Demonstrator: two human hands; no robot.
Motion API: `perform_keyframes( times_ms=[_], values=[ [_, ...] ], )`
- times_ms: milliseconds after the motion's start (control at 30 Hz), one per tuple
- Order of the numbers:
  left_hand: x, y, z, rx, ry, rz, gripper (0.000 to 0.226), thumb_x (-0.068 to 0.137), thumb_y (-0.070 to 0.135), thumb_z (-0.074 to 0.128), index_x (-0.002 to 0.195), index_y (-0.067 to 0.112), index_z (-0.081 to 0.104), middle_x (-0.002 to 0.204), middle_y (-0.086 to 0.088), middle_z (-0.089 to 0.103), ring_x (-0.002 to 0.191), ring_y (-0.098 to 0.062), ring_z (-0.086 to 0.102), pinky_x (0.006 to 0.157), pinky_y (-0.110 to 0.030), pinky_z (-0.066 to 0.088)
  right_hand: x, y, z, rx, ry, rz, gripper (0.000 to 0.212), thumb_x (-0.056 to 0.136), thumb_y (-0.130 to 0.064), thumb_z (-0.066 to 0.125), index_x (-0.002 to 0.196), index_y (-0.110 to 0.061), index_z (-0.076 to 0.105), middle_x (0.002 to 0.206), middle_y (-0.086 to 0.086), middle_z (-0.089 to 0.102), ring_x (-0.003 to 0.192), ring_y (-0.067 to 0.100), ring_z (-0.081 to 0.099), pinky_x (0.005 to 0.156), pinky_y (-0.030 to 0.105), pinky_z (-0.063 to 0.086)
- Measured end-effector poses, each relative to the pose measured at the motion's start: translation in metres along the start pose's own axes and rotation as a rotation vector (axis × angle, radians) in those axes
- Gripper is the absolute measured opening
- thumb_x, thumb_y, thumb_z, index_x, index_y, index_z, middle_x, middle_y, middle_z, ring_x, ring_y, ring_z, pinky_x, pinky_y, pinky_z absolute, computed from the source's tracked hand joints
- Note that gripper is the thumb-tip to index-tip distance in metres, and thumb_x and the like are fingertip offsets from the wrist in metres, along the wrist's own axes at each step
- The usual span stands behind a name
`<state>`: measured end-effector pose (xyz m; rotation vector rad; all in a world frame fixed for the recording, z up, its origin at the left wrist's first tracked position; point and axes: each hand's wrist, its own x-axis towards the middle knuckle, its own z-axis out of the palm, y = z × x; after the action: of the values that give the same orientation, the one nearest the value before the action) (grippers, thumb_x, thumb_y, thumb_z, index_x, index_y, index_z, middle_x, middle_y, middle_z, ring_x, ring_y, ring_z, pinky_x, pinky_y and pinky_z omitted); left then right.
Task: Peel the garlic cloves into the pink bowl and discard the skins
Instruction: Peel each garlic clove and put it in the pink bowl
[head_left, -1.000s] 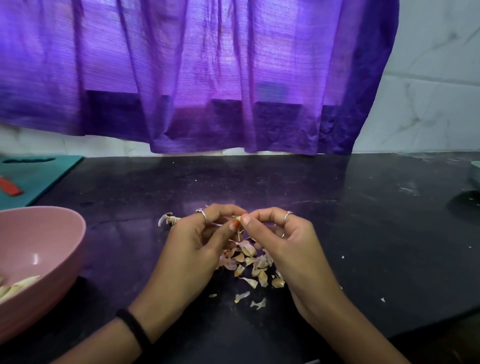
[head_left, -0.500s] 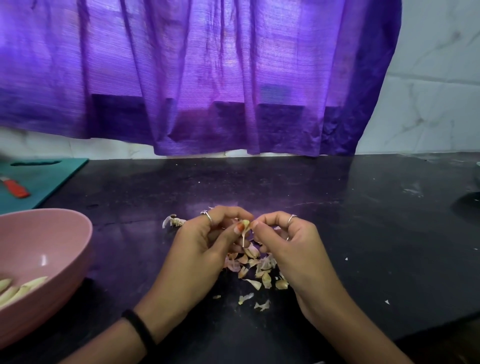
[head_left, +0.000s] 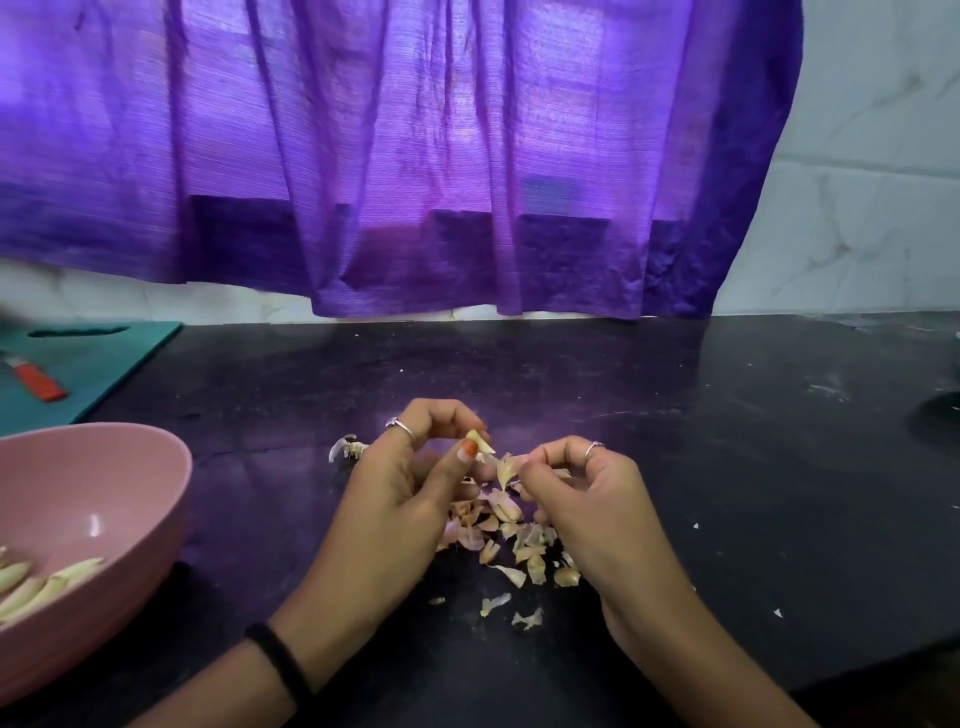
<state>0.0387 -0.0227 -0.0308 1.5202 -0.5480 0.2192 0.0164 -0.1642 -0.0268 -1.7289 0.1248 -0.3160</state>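
Note:
My left hand (head_left: 400, 499) pinches a small pale garlic clove (head_left: 479, 442) between thumb and forefinger above the black counter. Just to its right, my right hand (head_left: 587, 499) pinches a strip of papery skin (head_left: 506, 467) pulled off the clove. Below and between both hands lies a heap of garlic skins (head_left: 509, 535). The pink bowl (head_left: 119, 467) stands at the left edge and holds several peeled cloves (head_left: 36, 584). A bit of garlic root and skin (head_left: 347, 448) lies just left of my left hand.
A teal cutting board (head_left: 104, 364) lies at the back left with an orange-handled knife (head_left: 36, 382) on it. A purple curtain (head_left: 415, 156) hangs behind the counter. Small skin flecks (head_left: 696, 526) dot the black counter (head_left: 675, 415) to the right.
My hands have moved apart: the right hand has pulled a strip of skin away from the clove that the left hand holds, and the left hand has lifted slightly.

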Motion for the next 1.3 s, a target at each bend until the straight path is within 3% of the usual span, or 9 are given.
perform_keyframes(
  times_ms=[100,267,567,667,800,933,1033,1100,1300],
  values=[
    [0.000,0.001,0.001,-0.009,0.035,-0.039,0.010,0.092,0.010,0.054,0.097,0.016,0.061,0.081,0.000,0.071,0.078,-0.024,0.068,0.077,-0.053,0.054,0.002,0.003,-0.002,-0.024,0.043,-0.051,0.009,0.083,-0.016,0.069,0.075,-0.013,0.066,0.071,-0.001,0.071,0.065,0.010,0.066,0.066,0.027,0.055],
    [0.003,-0.003,-0.001,-0.023,0.097,-0.042,0.012,0.091,0.006,0.056,0.097,0.015,0.061,0.077,0.005,0.068,0.069,-0.012,0.066,0.058,-0.023,0.054,0.004,0.005,-0.004,-0.045,0.088,-0.123,0.014,0.082,-0.011,0.072,0.077,-0.019,0.062,0.072,-0.001,0.069,0.066,0.011,0.066,0.058,0.020,0.050],
    [0.005,-0.012,-0.010,0.078,0.126,-0.048,0.019,0.091,0.003,0.056,0.100,0.019,0.059,0.084,-0.008,0.066,0.067,-0.011,0.066,0.058,-0.019,0.052,0.004,0.004,-0.002,-0.046,-0.001,-0.127,0.018,0.084,0.004,0.063,0.081,-0.014,0.060,0.076,0.008,0.070,0.069,0.022,0.065,0.062,0.029,0.051],
    [0.005,-0.012,-0.011,0.086,0.128,-0.052,0.018,0.092,0.002,0.056,0.101,0.017,0.059,0.086,-0.011,0.065,0.066,-0.012,0.066,0.056,-0.020,0.052,0.005,0.004,-0.001,-0.062,0.012,-0.130,0.015,0.084,-0.006,0.069,0.080,-0.014,0.057,0.076,0.013,0.069,0.074,0.032,0.065,0.066,0.040,0.052],
    [0.005,-0.012,-0.012,0.104,0.139,-0.042,0.016,0.092,0.003,0.056,0.100,0.017,0.060,0.087,-0.012,0.065,0.066,-0.015,0.066,0.057,-0.020,0.051,0.003,0.002,-0.002,-0.070,0.016,-0.120,0.018,0.084,-0.026,0.071,0.081,-0.013,0.058,0.073,0.012,0.069,0.063,0.023,0.060,0.063,0.041,0.052],
    [0.005,-0.013,-0.013,0.147,0.120,-0.047,0.016,0.092,0.005,0.057,0.100,0.019,0.060,0.088,-0.009,0.065,0.068,-0.017,0.066,0.060,-0.024,0.052,0.004,0.005,-0.002,-0.231,0.055,-0.215,0.013,0.086,-0.020,0.069,0.079,-0.020,0.058,0.075,0.002,0.068,0.059,0.009,0.059,0.054,0.020,0.047],
    [0.005,-0.011,-0.014,0.176,0.118,-0.035,0.016,0.091,0.007,0.059,0.100,0.020,0.059,0.088,-0.005,0.065,0.066,-0.013,0.066,0.062,-0.024,0.052,0.007,0.009,-0.002,-0.416,0.095,-0.359,0.037,0.085,0.006,0.055,0.077,-0.030,0.057,0.088,-0.010,0.059,0.080,0.011,0.058,0.064,0.025,0.050],
    [0.005,-0.009,-0.014,0.197,0.118,-0.027,0.016,0.091,0.008,0.059,0.100,0.020,0.059,0.089,-0.005,0.065,0.065,-0.010,0.066,0.062,-0.023,0.052,0.007,0.009,-0.003,-0.441,0.108,-0.392,0.043,0.083,0.013,0.049,0.073,-0.027,0.060,0.092,-0.013,0.056,0.081,0.006,0.055,0.063,0.023,0.048],
    [0.004,-0.001,-0.014,0.244,0.130,0.008,0.023,0.091,0.003,0.058,0.096,0.025,0.064,0.085,-0.001,0.070,0.075,-0.014,0.069,0.069,-0.034,0.057,0.008,0.010,-0.003,-0.325,0.115,-0.380,0.030,0.084,0.006,0.054,0.073,-0.020,0.065,0.089,-0.010,0.058,0.072,0.004,0.054,0.056,0.013,0.043]
  ],
)
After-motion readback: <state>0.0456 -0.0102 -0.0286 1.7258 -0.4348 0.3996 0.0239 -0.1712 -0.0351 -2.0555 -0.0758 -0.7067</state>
